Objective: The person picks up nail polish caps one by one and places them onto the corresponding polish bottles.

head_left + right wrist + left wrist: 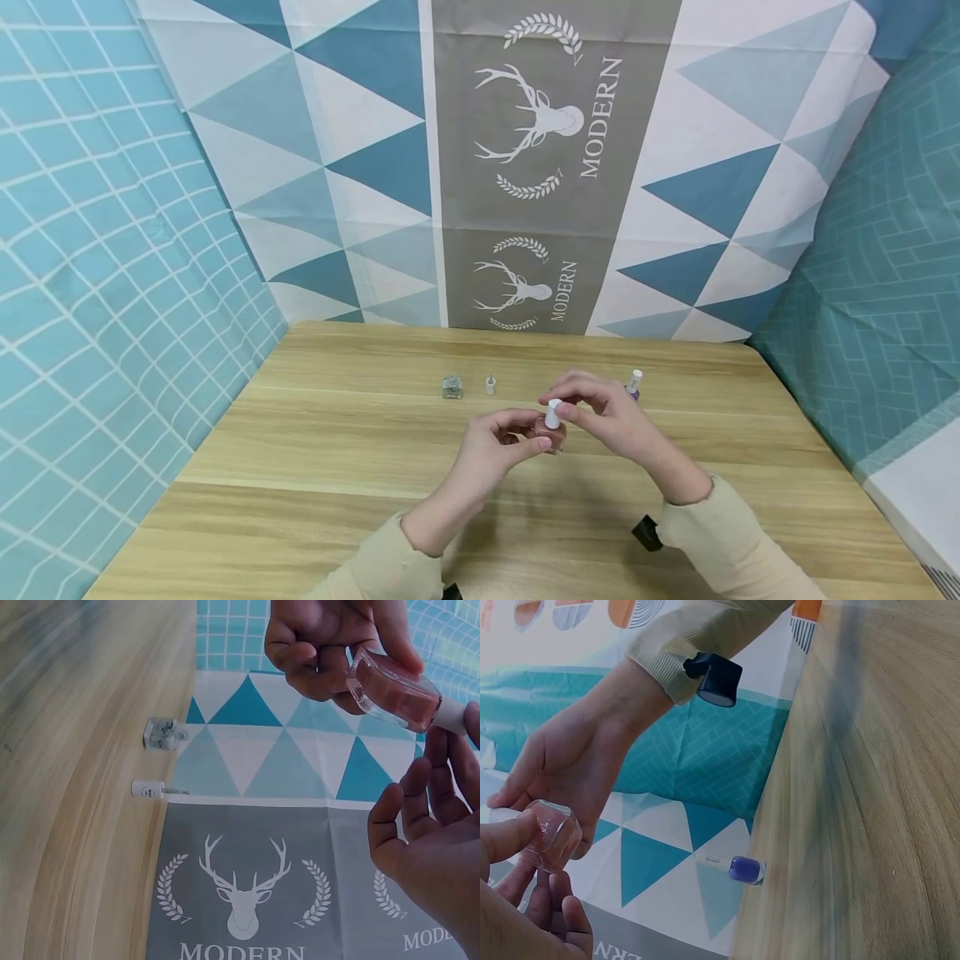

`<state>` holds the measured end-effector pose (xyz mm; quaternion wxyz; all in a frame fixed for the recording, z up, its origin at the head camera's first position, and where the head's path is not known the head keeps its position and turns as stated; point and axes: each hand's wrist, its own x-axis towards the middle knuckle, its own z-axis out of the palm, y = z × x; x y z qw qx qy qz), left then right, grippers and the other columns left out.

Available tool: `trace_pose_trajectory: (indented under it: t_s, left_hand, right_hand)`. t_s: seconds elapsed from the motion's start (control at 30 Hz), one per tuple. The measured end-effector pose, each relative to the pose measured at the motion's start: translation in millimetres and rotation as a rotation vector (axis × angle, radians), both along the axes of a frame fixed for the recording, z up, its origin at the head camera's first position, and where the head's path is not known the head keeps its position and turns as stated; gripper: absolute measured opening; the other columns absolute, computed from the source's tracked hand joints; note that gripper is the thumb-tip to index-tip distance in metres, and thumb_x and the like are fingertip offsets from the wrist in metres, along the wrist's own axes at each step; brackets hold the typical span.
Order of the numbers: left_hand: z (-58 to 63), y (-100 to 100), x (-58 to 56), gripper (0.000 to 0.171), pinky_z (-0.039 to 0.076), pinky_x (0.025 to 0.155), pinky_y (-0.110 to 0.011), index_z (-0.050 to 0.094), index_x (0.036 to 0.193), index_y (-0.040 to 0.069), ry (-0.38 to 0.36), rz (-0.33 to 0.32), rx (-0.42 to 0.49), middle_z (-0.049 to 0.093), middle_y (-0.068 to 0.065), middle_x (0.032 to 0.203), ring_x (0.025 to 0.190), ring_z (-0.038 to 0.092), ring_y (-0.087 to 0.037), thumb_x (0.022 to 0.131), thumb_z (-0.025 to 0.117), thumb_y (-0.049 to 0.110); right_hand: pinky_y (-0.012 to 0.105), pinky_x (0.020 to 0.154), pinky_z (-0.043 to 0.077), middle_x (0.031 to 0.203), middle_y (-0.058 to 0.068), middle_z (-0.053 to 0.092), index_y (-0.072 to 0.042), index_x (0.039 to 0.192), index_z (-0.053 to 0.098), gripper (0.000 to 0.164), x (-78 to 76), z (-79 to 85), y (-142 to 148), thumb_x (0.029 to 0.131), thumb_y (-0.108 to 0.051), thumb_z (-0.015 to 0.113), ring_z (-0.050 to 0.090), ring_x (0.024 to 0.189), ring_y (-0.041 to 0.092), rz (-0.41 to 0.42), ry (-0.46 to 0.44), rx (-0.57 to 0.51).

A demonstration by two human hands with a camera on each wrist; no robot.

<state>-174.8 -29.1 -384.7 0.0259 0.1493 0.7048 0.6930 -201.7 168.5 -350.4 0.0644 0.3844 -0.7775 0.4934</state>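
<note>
The left hand (pixel 491 446) grips a pink polish bottle (pixel 551 437) between thumb and fingers, holding it above the counter (pixel 300 433). The right hand (pixel 603 414) pinches that bottle's white cap (pixel 552 414) from the two o'clock side, cap upward and the bottle slightly tilted. The cap sits on the neck, though how tightly it is screwed I can't fairly tell with fingers around it.

Taking the pink bottle as the centre of the clock in the head view, a clear, greyish bottle (pixel 452 387) stands at ten o'clock. A loose white cap (pixel 491 387) stands near it, on its three o'clock side, with its brush (pixel 176 792) pointing up. At two o'clock, just beyond the right hand, stands a purple bottle (pixel 635 385) with a white top, partly hidden.

Both arms wear cream sleeves (pixel 735 533), and a black wrist camera (pixel 647 533) hangs by the right cuff. Past the counter at twelve o'clock is a patterned backdrop (pixel 517 192) with triangles and white deer heads.
</note>
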Motion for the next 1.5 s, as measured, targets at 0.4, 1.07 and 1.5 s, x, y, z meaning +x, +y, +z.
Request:
trace_pose_trajectory:
  t_s: [0.4,1.07,1.5]
  left_hand:
    - [1.6,0.4,0.9,0.029,0.047,0.07,-0.02,0.072,0.103,0.009,-0.003,0.005,0.004,0.071,-0.008,0.094,0.085,0.061,-0.011,0.076,0.079,0.014]
    - [1.4,2.1,0.9,0.028,0.047,0.07,-0.02,0.072,0.103,0.009,-0.012,0.007,0.013,0.071,-0.008,0.094,0.084,0.061,-0.011,0.075,0.079,0.013]
    - [3.3,1.2,0.4,0.031,0.047,0.072,-0.021,0.071,0.105,0.01,-0.017,0.006,0.002,0.071,-0.007,0.097,0.084,0.06,-0.011,0.076,0.079,0.016]
  right_hand:
    - [0.028,0.071,0.049,0.091,0.003,0.062,-0.014,0.094,0.067,0.018,-1.9,-1.2,-2.6,0.085,0.002,0.065,0.058,0.082,0.012,-0.026,-0.012,-0.045]
    - [0.026,0.071,0.047,0.084,0.002,0.057,-0.009,0.085,0.061,0.015,-3.1,-1.0,-4.0,0.08,0.0,0.072,0.053,0.077,0.012,-0.057,-0.027,-0.074]
    - [0.029,0.074,0.047,0.11,-0.004,0.062,-0.015,0.119,0.064,0.027,0.7,1.8,3.2,0.095,-0.008,0.053,0.056,0.094,0.012,-0.021,0.021,0.068]
